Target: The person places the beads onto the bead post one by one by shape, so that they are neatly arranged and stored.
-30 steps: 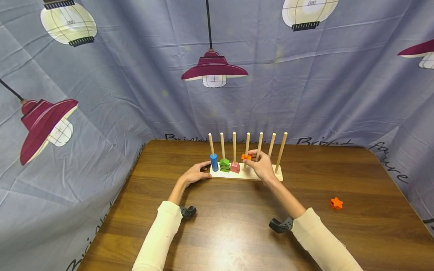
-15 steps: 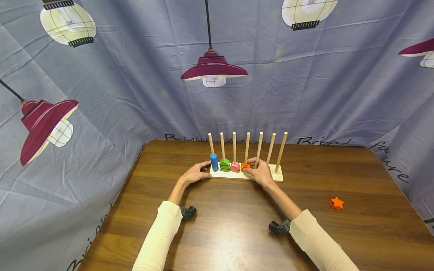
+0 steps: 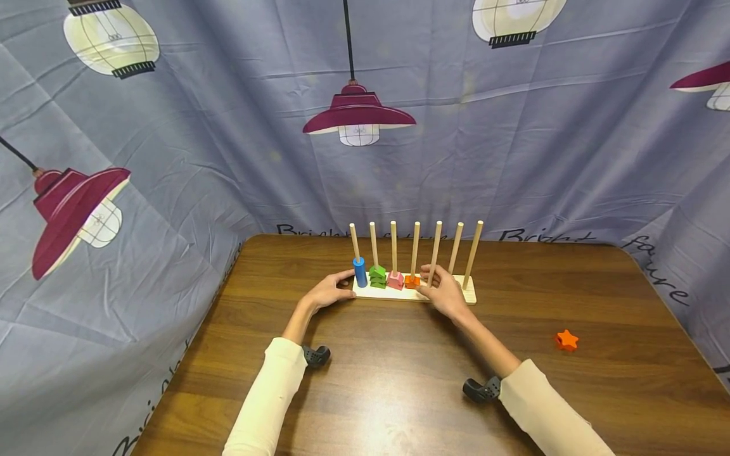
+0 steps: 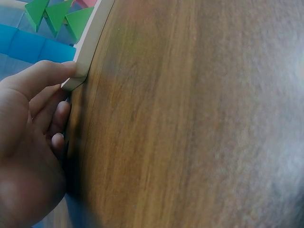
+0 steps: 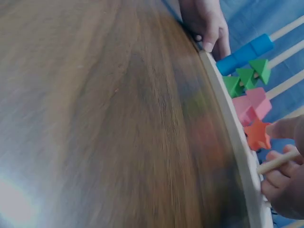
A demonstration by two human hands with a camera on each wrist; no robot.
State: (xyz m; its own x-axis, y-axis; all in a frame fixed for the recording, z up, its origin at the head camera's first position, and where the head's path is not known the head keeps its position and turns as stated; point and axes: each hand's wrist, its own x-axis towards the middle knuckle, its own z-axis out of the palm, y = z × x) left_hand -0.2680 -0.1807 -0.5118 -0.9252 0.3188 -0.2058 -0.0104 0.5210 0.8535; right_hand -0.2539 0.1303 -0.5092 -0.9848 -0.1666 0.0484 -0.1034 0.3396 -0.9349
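Observation:
A pale wooden peg board (image 3: 469,295) with several upright pegs stands on the table. My left hand (image 3: 329,292) holds its left end, thumb on the front corner and fingers behind, as the left wrist view shows. From the left, the pegs carry blue cylinders (image 3: 360,273), green triangles (image 3: 377,277), pink pieces (image 3: 395,281) and an orange star (image 3: 412,282) low on the fourth peg. My right hand (image 3: 447,295) has its fingers loosely spread around the fifth peg. In the right wrist view my thumb tip lies close to the orange star (image 5: 257,135).
Another orange star (image 3: 567,340) lies loose on the brown wooden table (image 3: 388,367), to the right. A printed curtain (image 3: 410,171) hangs behind and left of the table. Each wrist wears a black camera mount, such as the right one (image 3: 481,389).
The orange star has slid down the fourth peg onto the board. My right hand followed it down, then let go and shifted slightly right. My left hand stays put.

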